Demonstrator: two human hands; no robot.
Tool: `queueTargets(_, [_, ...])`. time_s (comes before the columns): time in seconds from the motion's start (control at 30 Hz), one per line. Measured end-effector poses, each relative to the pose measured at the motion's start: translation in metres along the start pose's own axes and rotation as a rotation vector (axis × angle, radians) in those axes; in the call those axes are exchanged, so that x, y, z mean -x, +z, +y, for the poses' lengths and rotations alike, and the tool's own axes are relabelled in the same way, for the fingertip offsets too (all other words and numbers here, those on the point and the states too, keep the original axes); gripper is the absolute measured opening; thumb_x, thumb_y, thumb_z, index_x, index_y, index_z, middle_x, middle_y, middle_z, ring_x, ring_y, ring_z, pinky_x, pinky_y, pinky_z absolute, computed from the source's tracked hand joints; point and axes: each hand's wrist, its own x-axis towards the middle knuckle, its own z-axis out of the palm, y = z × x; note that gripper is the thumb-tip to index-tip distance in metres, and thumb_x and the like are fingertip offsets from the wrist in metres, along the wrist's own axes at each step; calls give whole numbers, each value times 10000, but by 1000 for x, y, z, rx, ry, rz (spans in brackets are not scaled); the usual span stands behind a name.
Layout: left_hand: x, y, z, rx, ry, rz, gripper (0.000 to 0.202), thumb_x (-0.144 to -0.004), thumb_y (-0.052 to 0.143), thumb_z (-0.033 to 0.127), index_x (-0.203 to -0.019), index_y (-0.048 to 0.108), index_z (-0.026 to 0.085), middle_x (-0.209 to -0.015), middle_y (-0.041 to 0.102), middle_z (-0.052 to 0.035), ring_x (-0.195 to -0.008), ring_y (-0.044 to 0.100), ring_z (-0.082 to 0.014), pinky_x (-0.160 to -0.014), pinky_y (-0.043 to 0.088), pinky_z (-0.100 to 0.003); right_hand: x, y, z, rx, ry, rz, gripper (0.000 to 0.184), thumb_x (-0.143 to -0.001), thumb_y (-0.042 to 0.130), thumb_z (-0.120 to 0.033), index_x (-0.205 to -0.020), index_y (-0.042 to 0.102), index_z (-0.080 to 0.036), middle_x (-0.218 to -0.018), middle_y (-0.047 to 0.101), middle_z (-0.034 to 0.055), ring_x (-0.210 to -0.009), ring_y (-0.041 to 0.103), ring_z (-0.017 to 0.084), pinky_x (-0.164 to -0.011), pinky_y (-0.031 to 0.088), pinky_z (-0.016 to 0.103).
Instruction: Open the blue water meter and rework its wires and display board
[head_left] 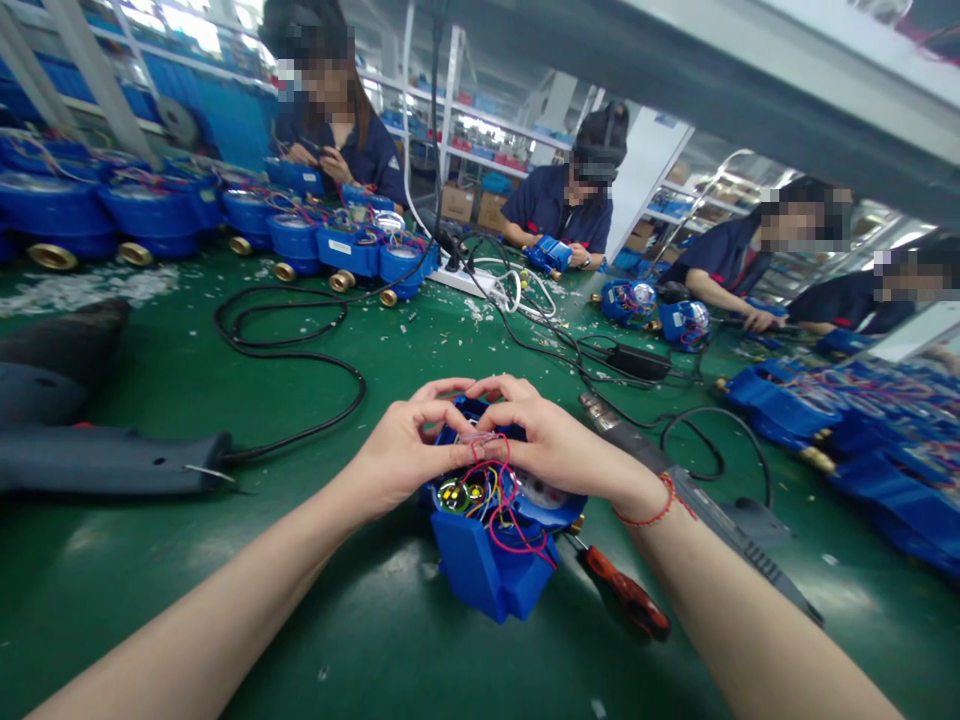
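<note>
Head view: I see my left hand (pixel 409 450) and right hand (pixel 551 440) meeting over a blue meter (pixel 491 545) that sits on the green table (pixel 225 600) right in front of me. Both hands are curled, fingertips pinched on the wires (pixel 502 490) at the top of the meter's open housing; red, yellow and blue strands loop out below my fingers and down over the meter's front. A red cord bracelet (pixel 656 510) circles my right wrist. Just right of the meter lies a screwdriver (pixel 622 595) with a red and black handle, its tip pointing under my right hand. Beyond it a soldering iron (pixel 705 510) lies at a slant, its cable curling away. A heat gun (pixel 97 440) rests at far left. More blue meters (pixel 150 215) line the table's far edge, where other people (pixel 559 205) sit at work.
</note>
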Motion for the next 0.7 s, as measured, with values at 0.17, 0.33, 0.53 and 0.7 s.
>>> queueTargets(0.17, [-1,-3,0,-39,13,-33,126,-691,806,283,-681,713,197,-1321,583,-121,-1285,526,-309,-1040,429,-451,1,4,-1,16,40,51,57,-879,653,-158,-831,679,-172,-1261,535,81,-1219,451,214,-1063,325,432])
queueTargets(0.33, [-2,-3,2,-29,-17,-36,157,-688,791,275,-627,682,180,-1337,583,-145,-1258,551,-315,-996,465,-446,0,5,2,-3,68,117,56,-842,703,-163,-792,707,-187,-1210,582,56,-1159,505,191,-1042,357,399])
queueTargets(0.53, [-1,-7,5,-62,-45,-79,143,-666,788,272,-619,684,185,-1338,591,-141,-1266,541,-330,-957,488,-440,0,4,-1,4,90,164,90,-825,705,-141,-777,736,-211,-1171,622,42,-1131,551,183,-1016,402,368])
queueTargets(0.7, [-1,-11,7,-150,-47,-133,112,-678,744,238,-637,653,185,-1347,575,-130,-1241,555,-334,-878,521,-408,43,-28,-4,105,182,372,151,-905,571,-231,-989,694,-212,-1184,623,77,-1122,577,204,-1020,416,415])
